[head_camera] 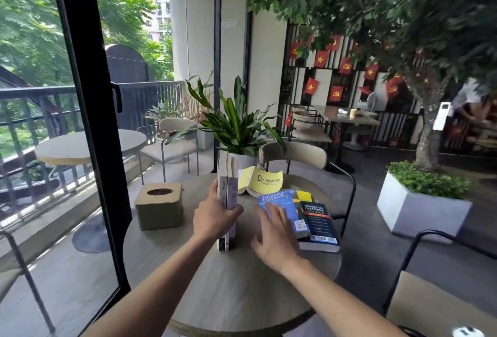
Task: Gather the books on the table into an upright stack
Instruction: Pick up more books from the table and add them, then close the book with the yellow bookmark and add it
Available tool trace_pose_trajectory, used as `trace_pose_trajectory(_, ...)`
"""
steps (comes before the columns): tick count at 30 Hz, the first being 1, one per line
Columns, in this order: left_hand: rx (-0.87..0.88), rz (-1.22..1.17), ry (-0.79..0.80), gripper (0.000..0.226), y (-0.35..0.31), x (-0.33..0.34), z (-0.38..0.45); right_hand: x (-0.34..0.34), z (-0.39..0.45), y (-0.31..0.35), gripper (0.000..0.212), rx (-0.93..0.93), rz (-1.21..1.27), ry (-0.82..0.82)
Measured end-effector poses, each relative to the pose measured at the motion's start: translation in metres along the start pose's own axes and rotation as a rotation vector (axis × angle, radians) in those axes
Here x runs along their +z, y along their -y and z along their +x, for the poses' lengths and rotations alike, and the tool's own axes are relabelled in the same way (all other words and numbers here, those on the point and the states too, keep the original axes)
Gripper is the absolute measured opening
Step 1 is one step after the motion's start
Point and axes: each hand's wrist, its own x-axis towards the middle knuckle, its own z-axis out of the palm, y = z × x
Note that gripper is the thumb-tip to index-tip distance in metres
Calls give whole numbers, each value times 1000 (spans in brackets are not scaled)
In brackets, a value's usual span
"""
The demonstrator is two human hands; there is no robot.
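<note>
Two books (228,175) stand upright on their edges near the middle of the round table (236,288), pressed together. My left hand (215,217) grips them from the left side, thumb across the front. My right hand (274,237) hovers, fingers spread and blurred, over the near corner of a blue book (282,203) that lies flat. Under and beside the blue book lies a black book (320,226), with a yellow one (305,196) peeking out behind. A yellow paperback (265,182) lies open at the back of the table.
A tan tissue box (159,205) stands on the table's left part. A potted plant (236,132) rises behind the upright books. Chairs (301,159) ring the table, one at the near right (441,307). A glass door frame (88,110) runs along the left.
</note>
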Motion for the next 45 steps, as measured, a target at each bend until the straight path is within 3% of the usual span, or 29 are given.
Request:
trace_pose_trajectory(3, -11, 9, -5, 80, 0, 2, 1, -23, 10, -23, 67, 104, -118, -179)
trace_pose_trajectory(7, -7, 19, -17, 74, 6, 7, 6, -39, 30, -48, 73, 346, -173, -65)
trace_pose_trajectory(12, -11, 6, -44, 72, 14, 13, 16, -34, 60, -63, 91, 508, -70, 133)
trace_pose_trajectory(18, -37, -61, -27, 59, 13, 23, 34, -21, 95, -76, 113, 661, -26, 214)
trace_pose_trajectory(20, -39, -72, -17, 57, 11, 24, 35, -16, 102, -82, 106, 646, 19, 214)
trace_pose_trajectory(22, -42, -84, -20, 57, 9, 23, 34, -17, 104, -82, 77, 600, 87, 209)
trace_pose_trajectory(24, -46, -93, -25, 59, 9, 23, 33, -20, 102, -78, 37, 594, 247, 150)
trace_pose_trajectory(25, -44, -93, -27, 59, 9, 23, 33, -21, 102, -76, 28, 601, 326, 104)
trace_pose_trajectory(28, -29, -88, -45, 63, 12, 24, 30, -25, 100, -60, 30, 531, 474, -131)
trace_pose_trajectory(31, -6, -116, -51, 69, 18, 25, 24, -30, 92, -31, 28, 340, 696, -499)
trace_pose_trajectory(33, 8, -113, -40, 74, 24, 26, 19, -32, 93, -16, 29, 257, 821, -595)
trace_pose_trajectory(37, 62, -176, 29, 93, 34, 29, 17, -26, 99, 10, 25, 276, 954, -291)
trace_pose_trajectory(41, 87, -244, 95, 118, 38, 30, 21, -3, 95, 20, 25, 111, 996, -83)
trace_pose_trajectory(45, 78, -299, 86, 126, 44, 34, 22, -1, 90, 22, 38, -2, 1018, 115)
